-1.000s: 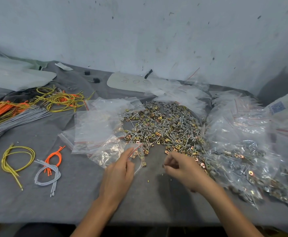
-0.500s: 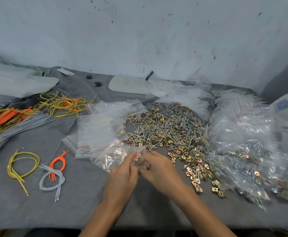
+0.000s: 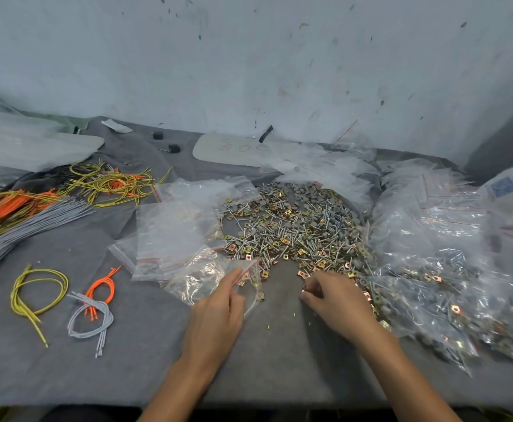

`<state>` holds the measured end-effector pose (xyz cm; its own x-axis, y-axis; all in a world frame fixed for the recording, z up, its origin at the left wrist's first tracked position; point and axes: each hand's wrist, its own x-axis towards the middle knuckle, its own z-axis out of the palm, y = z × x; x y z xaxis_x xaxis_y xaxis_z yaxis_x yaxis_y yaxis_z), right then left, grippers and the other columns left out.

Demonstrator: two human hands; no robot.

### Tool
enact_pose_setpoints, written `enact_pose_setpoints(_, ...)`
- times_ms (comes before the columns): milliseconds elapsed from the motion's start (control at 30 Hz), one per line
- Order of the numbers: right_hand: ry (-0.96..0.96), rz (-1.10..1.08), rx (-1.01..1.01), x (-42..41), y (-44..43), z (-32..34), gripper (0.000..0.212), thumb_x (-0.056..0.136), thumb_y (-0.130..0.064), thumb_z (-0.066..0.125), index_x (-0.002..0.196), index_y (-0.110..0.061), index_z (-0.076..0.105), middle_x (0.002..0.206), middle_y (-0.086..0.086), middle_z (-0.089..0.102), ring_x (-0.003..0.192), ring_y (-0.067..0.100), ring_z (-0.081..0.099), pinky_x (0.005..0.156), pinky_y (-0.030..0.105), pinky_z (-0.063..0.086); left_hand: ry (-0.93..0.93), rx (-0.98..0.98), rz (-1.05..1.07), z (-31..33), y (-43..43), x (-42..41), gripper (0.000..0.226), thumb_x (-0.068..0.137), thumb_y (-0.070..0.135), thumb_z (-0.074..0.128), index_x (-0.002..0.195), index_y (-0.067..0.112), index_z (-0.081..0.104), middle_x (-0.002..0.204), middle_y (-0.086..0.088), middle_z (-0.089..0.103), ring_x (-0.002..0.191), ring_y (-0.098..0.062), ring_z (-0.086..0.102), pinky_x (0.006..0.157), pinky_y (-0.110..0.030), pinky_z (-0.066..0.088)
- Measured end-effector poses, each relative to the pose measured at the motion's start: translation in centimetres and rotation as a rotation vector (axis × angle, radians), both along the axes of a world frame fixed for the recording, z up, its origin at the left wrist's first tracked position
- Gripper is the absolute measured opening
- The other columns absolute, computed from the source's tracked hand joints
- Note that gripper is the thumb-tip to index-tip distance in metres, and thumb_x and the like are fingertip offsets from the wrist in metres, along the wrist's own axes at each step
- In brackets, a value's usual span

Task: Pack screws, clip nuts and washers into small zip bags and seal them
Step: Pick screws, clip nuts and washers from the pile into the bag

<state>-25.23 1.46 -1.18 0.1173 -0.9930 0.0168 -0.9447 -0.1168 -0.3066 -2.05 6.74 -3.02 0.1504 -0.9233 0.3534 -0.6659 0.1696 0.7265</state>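
Left hand pinches zip bag, right hand beside.

A clear zip bag lies open beside the mixed hardware heap.

On the table, a heap of screws, clip nuts and washers lies at the centre. Empty zip bags lie stacked just left of it, and filled bags pile toward the right edge. Wire bundles lie at the left edge, with wire loops nearer the front-left corner. A flat board lies behind the heap. Before the heap, the left hand holds a zip bag.
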Motion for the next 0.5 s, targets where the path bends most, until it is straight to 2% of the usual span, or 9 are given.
enact_pose_setpoints(167,0.045,0.029,0.006,0.4,0.1,0.0,0.018,0.104,-0.039,0.046,0.099,-0.025,0.057,0.103,-0.006,0.055,0.103,0.021,0.053,0.083,0.035,0.042,-0.012,-0.004,-0.002,0.0,-0.1,0.1,0.045,0.092,0.022,0.047,0.134,0.032,0.059,0.071,-0.001,0.067,0.061,-0.023,0.057,0.055,-0.035,0.038)
enact_pose_setpoints(233,-0.051,0.038,-0.013,0.9,0.6,0.1,0.020,0.107,-0.035,0.041,0.099,-0.021,0.053,0.101,-0.004,0.053,0.099,0.022,0.051,0.079,0.033,0.035,-0.007,0.006,0.000,-0.1,-0.2,0.0,0.047,0.090,0.027,0.043,0.134,0.032,0.059,0.075,-0.002,0.069,0.065,-0.026,0.060,0.058,-0.037,0.042)
enact_pose_setpoints(333,-0.312,0.111,-0.042,3.3,2.3,0.6,0.018,0.106,-0.033,0.046,0.091,-0.024,0.049,0.092,-0.008,0.052,0.086,0.014,0.049,0.075,0.031,0.034,-0.009,-0.003,-0.002,-0.4,-0.3,0.1,0.048,0.089,0.029,0.042,0.135,0.033,0.058,0.081,-0.003,0.072,0.071,-0.029,0.063,0.062,-0.040,0.046)
enact_pose_setpoints(433,-0.359,0.198,-0.076,6.2,3.7,0.7,0.016,0.105,-0.036,0.048,0.090,-0.028,0.049,0.091,-0.008,0.051,0.088,0.015,0.050,0.081,0.034,0.039,-0.007,-0.008,-0.009,-0.6,-0.4,0.1,0.048,0.089,0.030,0.041,0.134,0.032,0.059,0.090,-0.003,0.074,0.079,-0.031,0.065,0.066,-0.040,0.051)
enact_pose_setpoints(500,-0.344,0.220,-0.092,7.6,3.8,0.8,0.018,0.104,-0.036,0.049,0.094,-0.022,0.053,0.094,-0.004,0.053,0.091,0.020,0.053,0.083,0.038,0.041,-0.013,-0.005,-0.012,-0.6,-0.5,0.2,0.050,0.089,0.032,0.040,0.135,0.031,0.059,0.101,-0.002,0.075,0.088,-0.032,0.066,0.071,-0.040,0.052)
